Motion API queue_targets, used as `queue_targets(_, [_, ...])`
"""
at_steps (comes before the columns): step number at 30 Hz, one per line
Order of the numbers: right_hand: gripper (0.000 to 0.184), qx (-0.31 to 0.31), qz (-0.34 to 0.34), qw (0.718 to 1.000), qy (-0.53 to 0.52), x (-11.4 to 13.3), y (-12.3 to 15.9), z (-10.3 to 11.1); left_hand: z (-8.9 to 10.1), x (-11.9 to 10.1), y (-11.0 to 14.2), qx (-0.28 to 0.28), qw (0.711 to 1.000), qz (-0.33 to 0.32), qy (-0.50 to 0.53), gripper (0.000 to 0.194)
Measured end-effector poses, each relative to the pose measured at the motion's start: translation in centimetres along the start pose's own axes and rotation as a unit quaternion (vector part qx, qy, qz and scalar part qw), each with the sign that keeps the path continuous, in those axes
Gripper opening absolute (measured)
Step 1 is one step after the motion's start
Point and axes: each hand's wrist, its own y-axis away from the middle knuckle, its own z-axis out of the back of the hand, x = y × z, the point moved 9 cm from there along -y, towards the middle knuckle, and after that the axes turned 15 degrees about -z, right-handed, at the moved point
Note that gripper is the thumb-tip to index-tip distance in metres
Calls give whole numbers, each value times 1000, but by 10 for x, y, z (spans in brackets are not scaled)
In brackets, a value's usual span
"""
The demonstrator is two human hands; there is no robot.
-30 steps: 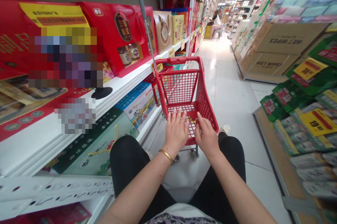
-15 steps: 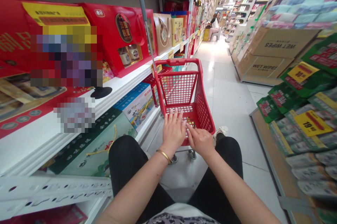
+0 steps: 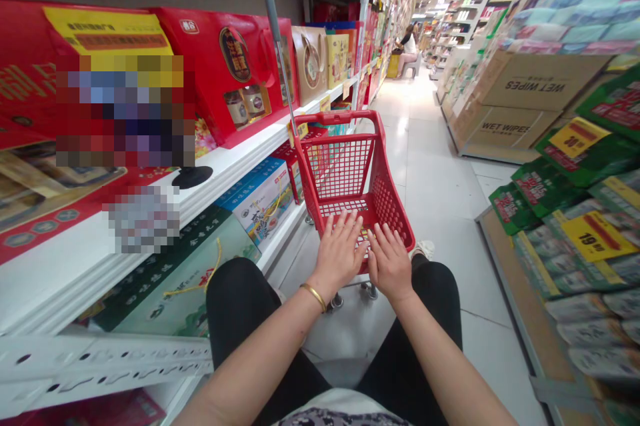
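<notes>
My left hand (image 3: 339,249), with a gold bangle (image 3: 314,297) at its wrist, is held palm down with its fingers stretched out. Beside it, my right hand (image 3: 391,259) lies flat too, fingers extended, and the two thumbs are close together. Both hands are over the near edge of a red plastic basket cart (image 3: 380,203) that stands on the floor between my knees. Whether the palms touch its rim cannot be made out. Neither hand shows anything in its grasp. A thin grey pole (image 3: 274,19) rises at the cart's left side.
Along the left, a white shelf (image 3: 240,163) carries red gift boxes (image 3: 220,66); more boxes (image 3: 265,196) stand below. On the right are "WET WIPES" cartons (image 3: 520,106) and green packs (image 3: 555,179). A seated person (image 3: 407,49) is farther down the tiled aisle (image 3: 415,159).
My right hand has opened from a pointing shape to flat, stretched fingers. My left hand has shifted slightly right. The cart's near end has swung a little to the right.
</notes>
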Motion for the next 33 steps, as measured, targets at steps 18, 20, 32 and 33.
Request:
queue_targets(18, [50,-11,4,1000,-1,-28,-1,10,-1,-3,6,7,1000,-12,4,62])
queue_targets(20, [49,-37,-22,999,0,-38,-3,14,-2,-7,4,4,1000,-12,3,62])
queue_targets(32, [44,0,14,1000,-6,-3,0,7,-5,3,16,0,1000,-1,-20,81])
queue_targets(33, [45,-11,4,1000,-4,-11,0,11,-6,3,16,-1,1000,0,-20,84])
